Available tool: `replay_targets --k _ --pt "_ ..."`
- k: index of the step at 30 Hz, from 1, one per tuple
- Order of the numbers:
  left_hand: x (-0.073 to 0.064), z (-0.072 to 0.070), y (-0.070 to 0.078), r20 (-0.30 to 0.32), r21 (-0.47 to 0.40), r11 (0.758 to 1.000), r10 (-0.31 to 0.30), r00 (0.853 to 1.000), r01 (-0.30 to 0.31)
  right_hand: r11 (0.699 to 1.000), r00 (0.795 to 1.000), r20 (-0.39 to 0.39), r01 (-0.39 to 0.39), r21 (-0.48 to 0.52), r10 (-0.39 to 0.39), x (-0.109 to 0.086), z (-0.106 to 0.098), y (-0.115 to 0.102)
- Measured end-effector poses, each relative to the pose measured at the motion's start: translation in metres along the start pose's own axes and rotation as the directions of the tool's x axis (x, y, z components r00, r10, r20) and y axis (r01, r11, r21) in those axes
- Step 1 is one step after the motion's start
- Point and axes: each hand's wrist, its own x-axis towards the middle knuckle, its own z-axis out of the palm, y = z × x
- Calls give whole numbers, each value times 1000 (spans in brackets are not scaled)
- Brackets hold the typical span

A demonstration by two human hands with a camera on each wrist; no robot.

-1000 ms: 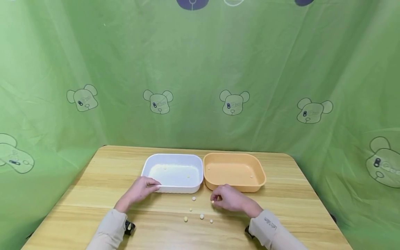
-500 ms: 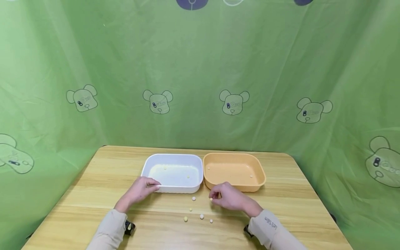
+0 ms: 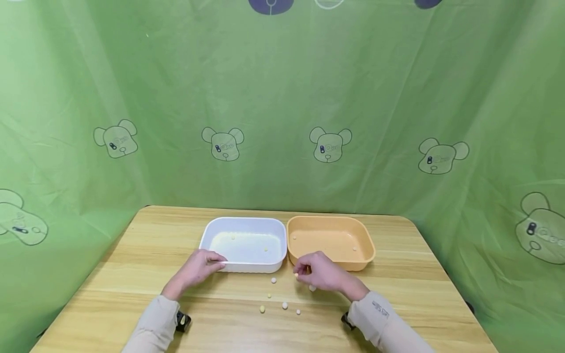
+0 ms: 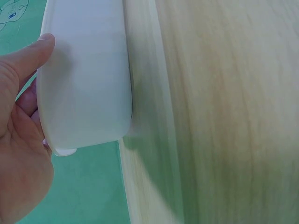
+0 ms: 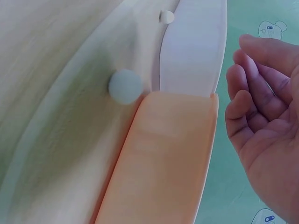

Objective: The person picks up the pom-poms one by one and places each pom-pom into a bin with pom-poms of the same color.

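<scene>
My left hand (image 3: pixel 200 269) grips the near-left rim of a white plastic bin (image 3: pixel 253 267). In the left wrist view the thumb (image 4: pixel 39 51) lies on the bin's outer wall, with the other fingers behind the rim. My right hand (image 3: pixel 322 272) is just in front of an orange bin (image 3: pixel 359 266), pinching a small yellow ball (image 3: pixel 296 275) at its fingertips. The right wrist view shows those fingers (image 5: pixel 238 105) curled, the ball hidden. A white ball (image 3: pixel 312 288) lies under the right hand on the table.
Several small balls lie on the wooden table (image 3: pixel 212 328): white balls (image 3: pixel 273 280) and yellow balls (image 3: pixel 262 309). Inside the white bin are two yellow balls (image 3: pixel 233 238); the orange bin holds two white balls (image 3: pixel 354 249). A green curtain (image 3: pixel 273 186) hangs behind.
My right hand has risen slightly away from me toward the orange bin with the yellow ball, uncovering a white ball beneath it. The left hand has stayed on the white bin.
</scene>
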Motion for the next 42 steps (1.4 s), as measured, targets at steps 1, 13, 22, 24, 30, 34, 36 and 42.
replay_targets --k 1,13,22,24,30,34,36,42 --pt "0 0 0 0 0 1000 1 1000 -1 1000 1000 -5 -1 2 1 1 0 0" --pt "0 -1 2 0 11 1000 4 1000 -4 1000 998 -58 -9 15 10 15 -6 -7" --pt "0 -1 3 6 12 1000 -2 1000 2 999 997 -72 -34 -2 34 35 -6 -6" --pt "-1 -1 3 3 15 1000 -2 1000 2 999 996 -78 -33 -7 32 40 -7 -7" --pt "-1 -1 2 4 7 1000 -1 1000 1 998 996 -58 -66 -2 66 54 -7 -15" --pt "-1 0 1 2 2 1000 4 1000 -4 995 995 -32 -93 22 93 61 -5 -19" --pt "-1 0 1 2 6 1000 8 1000 -8 995 995 -23 -97 32 97 64 -3 -19" --pt "1 0 0 3 16 1000 0 1000 0 992 993 -4 -116 53 117 75 1 -17"
